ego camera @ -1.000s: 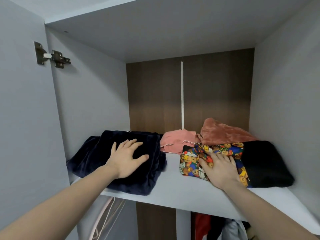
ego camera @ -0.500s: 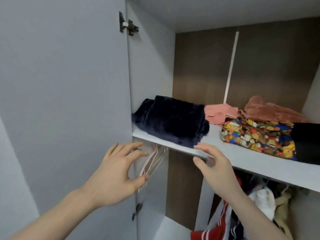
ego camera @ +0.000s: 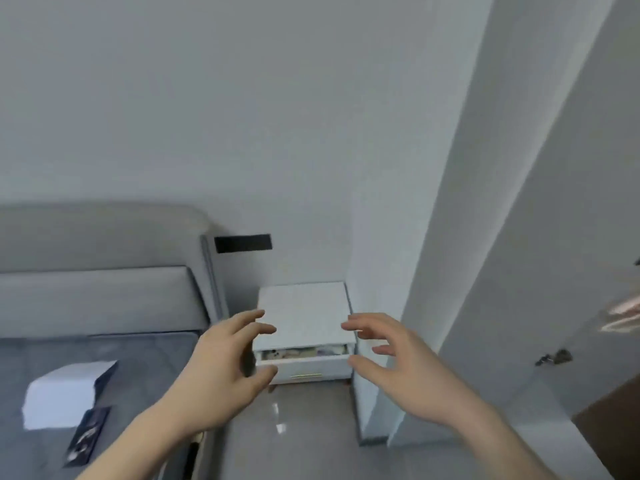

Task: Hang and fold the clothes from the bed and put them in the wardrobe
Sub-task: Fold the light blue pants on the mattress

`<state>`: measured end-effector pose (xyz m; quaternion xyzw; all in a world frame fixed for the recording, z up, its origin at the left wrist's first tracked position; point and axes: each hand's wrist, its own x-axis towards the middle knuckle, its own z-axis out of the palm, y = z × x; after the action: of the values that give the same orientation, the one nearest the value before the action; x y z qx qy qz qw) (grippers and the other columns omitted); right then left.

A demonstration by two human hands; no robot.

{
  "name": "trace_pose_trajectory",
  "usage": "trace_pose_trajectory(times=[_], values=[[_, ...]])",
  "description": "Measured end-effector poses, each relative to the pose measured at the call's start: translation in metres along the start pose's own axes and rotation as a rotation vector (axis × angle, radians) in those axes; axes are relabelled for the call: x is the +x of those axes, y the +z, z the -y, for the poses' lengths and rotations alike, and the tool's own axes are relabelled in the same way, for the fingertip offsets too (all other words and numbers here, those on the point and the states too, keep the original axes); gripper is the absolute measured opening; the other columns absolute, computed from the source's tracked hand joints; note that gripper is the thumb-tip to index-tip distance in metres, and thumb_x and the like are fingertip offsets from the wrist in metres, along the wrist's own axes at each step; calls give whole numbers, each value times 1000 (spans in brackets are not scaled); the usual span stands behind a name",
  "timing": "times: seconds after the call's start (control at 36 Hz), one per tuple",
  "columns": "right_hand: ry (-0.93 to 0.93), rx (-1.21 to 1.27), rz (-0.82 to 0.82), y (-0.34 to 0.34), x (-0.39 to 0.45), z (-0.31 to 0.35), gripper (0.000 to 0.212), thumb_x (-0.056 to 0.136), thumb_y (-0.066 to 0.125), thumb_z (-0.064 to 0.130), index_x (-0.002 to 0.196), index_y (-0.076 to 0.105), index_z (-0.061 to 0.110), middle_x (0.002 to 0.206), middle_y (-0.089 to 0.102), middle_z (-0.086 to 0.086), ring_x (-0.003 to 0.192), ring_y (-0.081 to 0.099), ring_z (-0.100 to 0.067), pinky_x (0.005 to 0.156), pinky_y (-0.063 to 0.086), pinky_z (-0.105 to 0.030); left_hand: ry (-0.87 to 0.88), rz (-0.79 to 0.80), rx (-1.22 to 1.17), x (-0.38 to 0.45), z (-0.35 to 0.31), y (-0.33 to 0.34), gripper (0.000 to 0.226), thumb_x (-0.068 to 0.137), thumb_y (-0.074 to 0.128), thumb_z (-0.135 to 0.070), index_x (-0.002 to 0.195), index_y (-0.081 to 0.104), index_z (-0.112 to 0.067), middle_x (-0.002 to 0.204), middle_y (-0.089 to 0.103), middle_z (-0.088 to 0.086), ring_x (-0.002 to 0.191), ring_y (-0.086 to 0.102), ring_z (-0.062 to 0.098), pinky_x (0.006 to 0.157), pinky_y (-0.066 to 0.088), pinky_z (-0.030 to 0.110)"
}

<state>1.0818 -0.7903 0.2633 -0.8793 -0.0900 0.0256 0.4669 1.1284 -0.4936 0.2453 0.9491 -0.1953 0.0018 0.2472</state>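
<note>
I've got both hands up in front of the white nightstand (ego camera: 304, 313), nothing in either. Left hand (ego camera: 225, 368) is loosely spread, fingers a bit curved, thumb low, hanging in the air over the nightstand's left front corner w/o touching it as far as I can tell. Right hand (ego camera: 391, 365) mirrors it at the right front corner, fingers apart and half curled, palm facing in, also holding nothing. Gap btwn the two hands roughly matches the nightstand's front.

Nightstand top is flat, matte, square-edged; its top drawer (ego camera: 301, 353) sits slightly out, w/ pale stuff inside, too blurred to name. Thin brass-look handle lower on the front.

Left of the nightstand: the bed (ego camera: 104, 358), grey quilted mattress, padded grey headboard w/ rounded corner. On the bed, a folded white item (ego camera: 62, 396) and a small dark patterned piece (ego camera: 88, 434) beside it, front-left of the nightstand.

Right of the nightstand: the wardrobe (ego camera: 554, 237), smooth pale grey panels, door edge running diagonally up; pinkish hangers (ego camera: 623, 313) blurred at far right. Glossy grey floor (ego camera: 304, 427) in front of the nightstand is open. Black strip (ego camera: 243, 243) on the wall above it.
</note>
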Motion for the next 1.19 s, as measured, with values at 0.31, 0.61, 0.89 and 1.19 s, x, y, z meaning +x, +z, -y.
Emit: trace_pose_trajectory(times=[0.31,0.61,0.89,1.19], values=[[-449,28,630,206,106,114,39,89,73,28,119,59,50,133,49,36,119,53,10,91,47,-14,-817,-374,73,-253,89,-79,49,83,65,-56,130,56,-44,149,36,-27,137,40,3,109,29,23],[-846,66,1202,405,16,229,44,89,73,32,122,54,53,140,42,36,120,49,13,91,44,-9,-1488,-609,162,-495,9,-73,53,83,64,-58,133,54,-44,153,34,-23,138,41,7,111,33,29],[-1070,40,1460,503,-126,310,42,89,69,43,126,52,53,140,38,37,121,48,11,99,43,-15,-1750,-867,129,-659,-42,-40,59,69,48,-75,123,48,-54,151,35,-25,136,44,6,112,37,34],[-975,116,1509,606,-285,364,47,93,68,32,130,48,52,131,50,31,121,49,11,98,46,-17,-1809,-890,15,-828,-28,-32,53,70,51,-71,120,44,-55,152,33,-23,139,41,5,116,35,35]])
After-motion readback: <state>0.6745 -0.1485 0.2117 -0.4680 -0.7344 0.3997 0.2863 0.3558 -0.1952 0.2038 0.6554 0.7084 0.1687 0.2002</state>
